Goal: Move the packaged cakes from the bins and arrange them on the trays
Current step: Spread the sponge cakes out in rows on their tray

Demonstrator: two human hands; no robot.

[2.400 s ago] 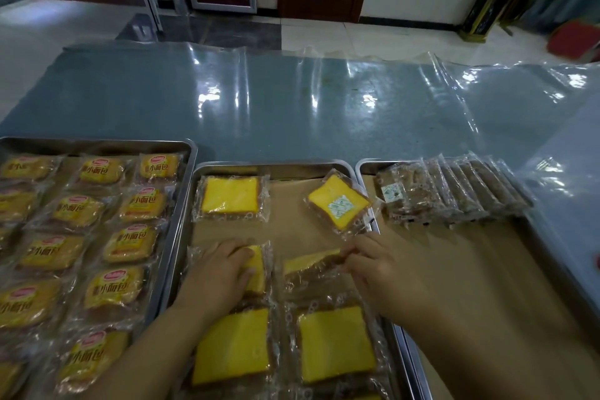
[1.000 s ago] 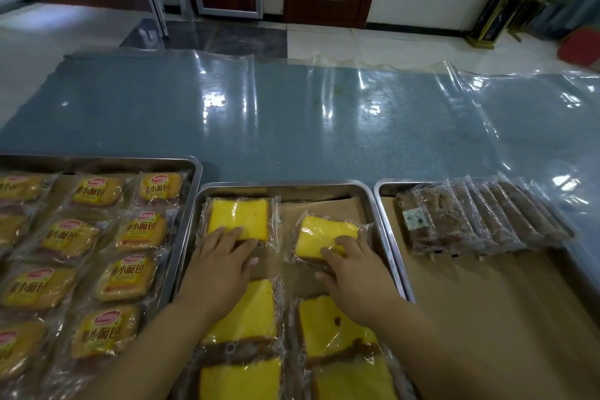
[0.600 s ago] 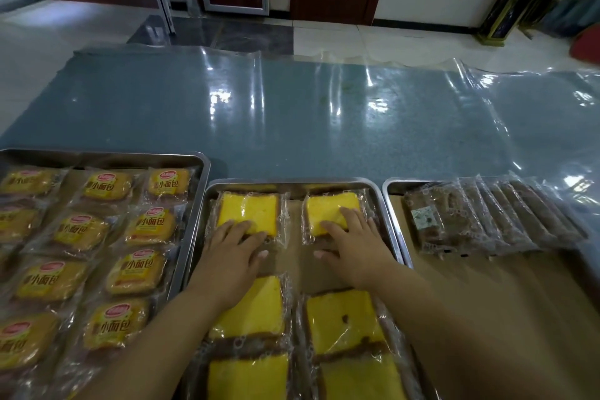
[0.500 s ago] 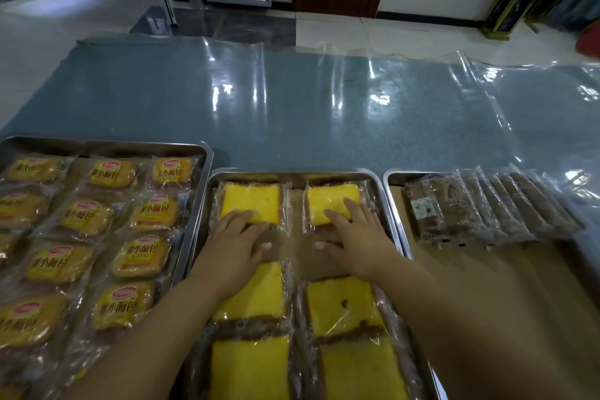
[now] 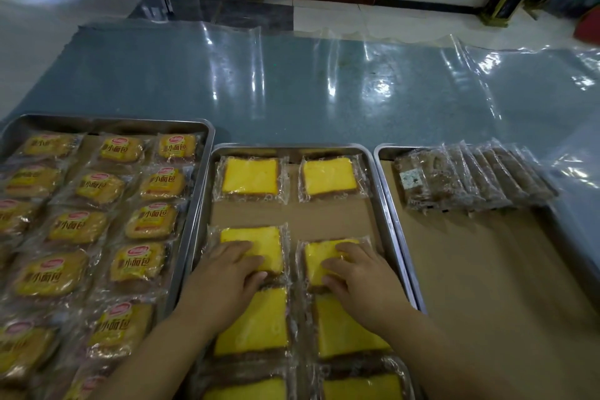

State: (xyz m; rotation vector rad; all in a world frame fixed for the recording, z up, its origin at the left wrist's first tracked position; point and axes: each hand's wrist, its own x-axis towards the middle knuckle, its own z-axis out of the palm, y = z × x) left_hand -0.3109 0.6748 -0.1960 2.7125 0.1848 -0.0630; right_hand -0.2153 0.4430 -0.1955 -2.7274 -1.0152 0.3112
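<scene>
At the bottom of the frame, two columns of wrapped yellow cakes fill the near end of the middle tray, and the nearest full pair lies just below the hands. The left hand rests flat on the left-column cake. The right hand rests the same way on the right-column cake. The fingers of both hands are stretched out and press down on the wrappers; they are not curled round them. The hands seem to be nudging this row into line.

Above the hands a strip of bare brown paper liner crosses the tray. Beyond it the far pair of cakes sits against the tray's far rim. That gap looks wide enough for one more row, so the middle tray appears nearly done.

At the left of the frame, the left tray is packed edge to edge with labelled small-bread packets and looks finished. At the right, the right tray holds only one overlapping row of brown cake packets at its far end. Most of its paper is bare, so the bulk of the remaining work is probably there.

No bins are in view. Past the trays lies the blue-grey table under clear plastic sheeting.
</scene>
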